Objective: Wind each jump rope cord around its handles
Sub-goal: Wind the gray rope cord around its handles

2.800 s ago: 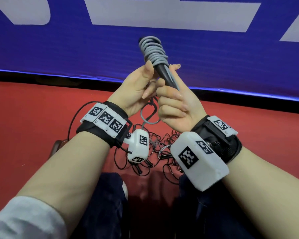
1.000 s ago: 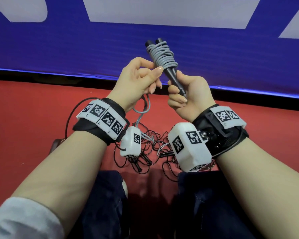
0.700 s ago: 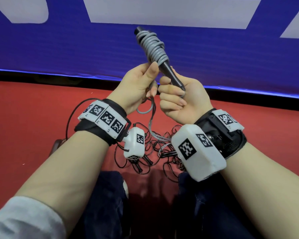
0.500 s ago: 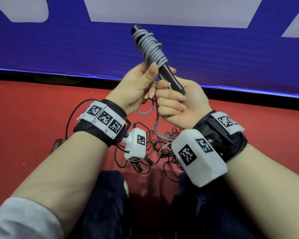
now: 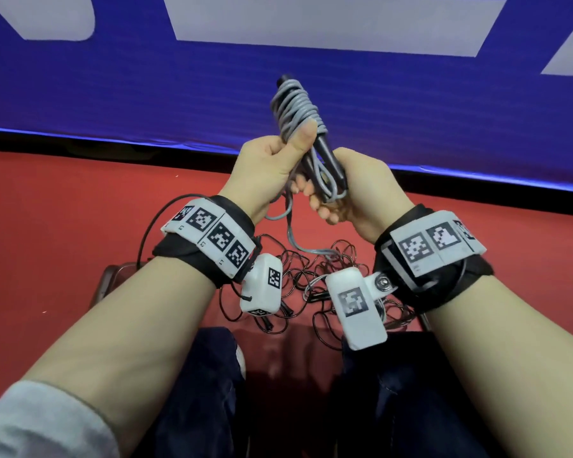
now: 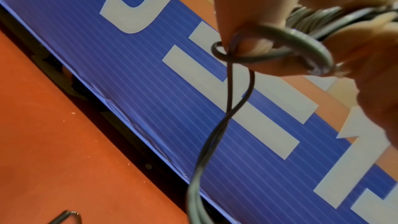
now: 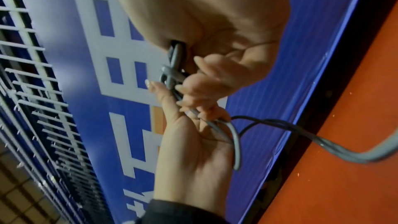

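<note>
Two black jump rope handles (image 5: 325, 150) stand together, tilted up and to the left, with grey cord (image 5: 295, 107) coiled round their upper part. My right hand (image 5: 341, 193) grips the lower ends of the handles. My left hand (image 5: 272, 163) pinches the loose grey cord (image 6: 280, 40) against the coils, thumb up on the windings. A slack length of that cord (image 5: 291, 233) hangs down from both hands to the floor. The right wrist view shows the fingers curled round the handles and cord (image 7: 174, 74).
A tangle of thin black jump ropes (image 5: 311, 279) lies on the red floor (image 5: 63, 226) between my wrists and knees. A blue banner with white lettering (image 5: 212, 94) stands upright just beyond. My knees in dark trousers (image 5: 205, 391) fill the bottom of the head view.
The handles have swung from tilted left to more upright and dropped a little. My left hand has moved up over the coils with its thumb on them, and my right wrist has rolled outward.
</note>
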`<act>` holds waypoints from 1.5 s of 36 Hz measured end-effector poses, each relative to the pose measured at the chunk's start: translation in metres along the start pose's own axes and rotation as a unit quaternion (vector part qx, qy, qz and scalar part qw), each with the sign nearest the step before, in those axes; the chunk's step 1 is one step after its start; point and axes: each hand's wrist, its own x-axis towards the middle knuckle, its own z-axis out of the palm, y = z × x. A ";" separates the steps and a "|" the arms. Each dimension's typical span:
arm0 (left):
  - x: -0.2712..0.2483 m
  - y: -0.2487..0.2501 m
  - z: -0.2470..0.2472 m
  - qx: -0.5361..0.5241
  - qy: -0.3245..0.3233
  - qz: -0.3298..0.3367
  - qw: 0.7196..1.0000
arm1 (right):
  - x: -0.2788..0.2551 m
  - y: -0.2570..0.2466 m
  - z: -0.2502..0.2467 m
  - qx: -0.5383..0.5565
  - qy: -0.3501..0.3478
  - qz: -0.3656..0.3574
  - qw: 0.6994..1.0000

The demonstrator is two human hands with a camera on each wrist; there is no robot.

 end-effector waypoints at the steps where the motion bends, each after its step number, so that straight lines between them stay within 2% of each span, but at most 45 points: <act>1: 0.001 0.000 0.000 0.007 0.017 0.001 1.000 | 0.000 0.000 0.001 -0.010 0.040 -0.008 0.999; 3: 0.003 -0.004 0.000 0.018 0.050 -0.006 0.999 | 0.001 -0.001 0.003 -0.029 0.095 -0.044 0.994; 5: 0.005 -0.006 0.000 0.020 0.082 -0.022 0.996 | 0.002 0.001 0.007 -0.046 0.116 -0.089 0.988; 10: 0.007 -0.007 0.000 0.013 0.125 -0.038 0.991 | 0.000 0.010 0.013 -0.201 0.071 -0.143 0.966; 12: 0.007 -0.007 0.000 0.020 0.129 -0.037 0.991 | 0.000 0.014 0.013 -0.275 0.072 -0.174 0.943; 16: 0.005 -0.008 0.003 0.048 0.140 -0.031 0.988 | 0.003 0.018 0.013 -0.385 0.126 -0.238 0.883; 20: 0.008 -0.010 -0.001 0.104 0.168 -0.013 0.980 | 0.007 0.019 0.014 -0.481 0.125 -0.244 0.833; 22: 0.010 -0.012 -0.004 0.137 0.175 -0.003 0.975 | 0.007 0.020 0.014 -0.505 0.111 -0.237 0.822; 24: 0.011 -0.011 -0.007 0.154 0.173 0.002 0.973 | 0.007 0.021 0.016 -0.511 0.089 -0.225 0.825; 29: 0.010 -0.006 -0.014 0.174 0.136 0.014 0.975 | 0.006 0.020 0.016 -0.461 0.056 -0.213 0.860; 37: 0.006 0.001 -0.018 0.118 0.033 0.040 0.992 | 0.007 0.020 0.013 -0.411 0.139 -0.174 0.884; 41: 0.003 0.006 -0.018 0.083 -0.021 0.053 0.995 | 0.008 0.020 0.013 -0.376 0.181 -0.185 0.890; 45: 0.000 0.009 -0.016 0.066 -0.072 0.039 0.994 | 0.008 0.019 0.015 -0.311 0.210 -0.188 0.908; 48: 0.001 0.006 -0.014 0.103 -0.105 0.033 0.989 | 0.010 0.013 0.012 -0.240 0.226 -0.188 0.925; 51: 0.003 0.002 -0.012 0.126 -0.114 0.016 0.985 | 0.010 0.011 0.010 -0.199 0.225 -0.167 0.939; 54: 0.005 0.001 -0.013 0.118 -0.097 0.005 0.988 | 0.010 0.012 0.010 -0.109 0.201 -0.133 0.964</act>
